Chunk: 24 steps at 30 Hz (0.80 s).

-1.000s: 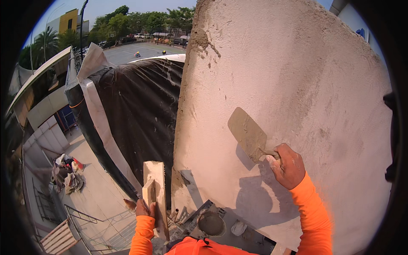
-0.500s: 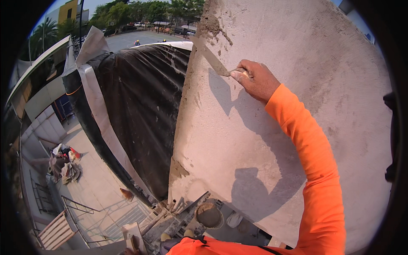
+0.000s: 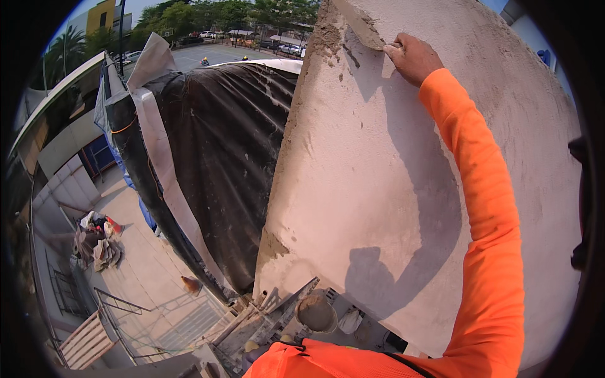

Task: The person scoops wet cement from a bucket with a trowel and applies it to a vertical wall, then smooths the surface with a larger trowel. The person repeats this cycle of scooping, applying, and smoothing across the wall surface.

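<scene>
My right hand (image 3: 416, 60), in an orange sleeve, is closed round the handle of a trowel (image 3: 360, 26). The trowel's grey blade points up and left, at or close to the pale plastered wall (image 3: 353, 189), near its upper left edge. Whether the blade touches the surface I cannot tell. Rough, darker mortar (image 3: 326, 38) clings along that edge beside the blade. The shadow of my arm falls across the wall. My left hand cannot be made out in the picture.
Below stands a bucket (image 3: 316, 314) of grey mortar, beside planks and a white bag (image 3: 350, 321). Black sheeting (image 3: 220, 157) hangs left of the wall. Far down lie a paved floor (image 3: 142, 252), a heap of sacks (image 3: 104, 249) and a slatted stair (image 3: 85, 340).
My right hand has moved up and to the right with the trowel, its blade now higher along the wall's edge. The view has shifted slightly.
</scene>
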Tool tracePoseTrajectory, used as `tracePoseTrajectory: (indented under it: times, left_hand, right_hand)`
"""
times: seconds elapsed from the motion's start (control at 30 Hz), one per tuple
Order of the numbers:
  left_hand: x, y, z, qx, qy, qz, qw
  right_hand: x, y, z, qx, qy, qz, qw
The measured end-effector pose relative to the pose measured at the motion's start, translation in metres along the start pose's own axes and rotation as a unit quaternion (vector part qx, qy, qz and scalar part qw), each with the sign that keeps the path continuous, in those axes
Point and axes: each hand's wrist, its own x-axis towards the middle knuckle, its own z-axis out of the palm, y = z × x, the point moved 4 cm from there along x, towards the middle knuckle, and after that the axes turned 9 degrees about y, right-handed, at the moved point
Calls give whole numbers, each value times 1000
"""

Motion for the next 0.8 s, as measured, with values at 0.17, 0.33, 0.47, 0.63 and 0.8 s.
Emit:
tracePoseTrajectory:
  times: [0.17, 0.33, 0.47, 0.63, 0.8]
  left_hand:
    - [12, -7, 5, -7, -16, 12, 1000]
    - [51, 4, -11, -23, -39, 106, 993]
    - [60, 1, -45, 131, -62, 142, 979]
    - [43, -12, -58, 204, -80, 179, 959]
    - [26, -56, -31, 322, -132, 164, 923]
  right_hand:
    - [-119, -6, -35, 137, 13, -34, 990]
    - [-393, -43, 33, 526, -227, 221, 789]
    - [-647, -90, 89, 592, -342, 500, 532]
    - [-896, -87, 190, 430, -413, 633, 494]
    - [-1060, -69, 233, 306, -475, 577, 590]
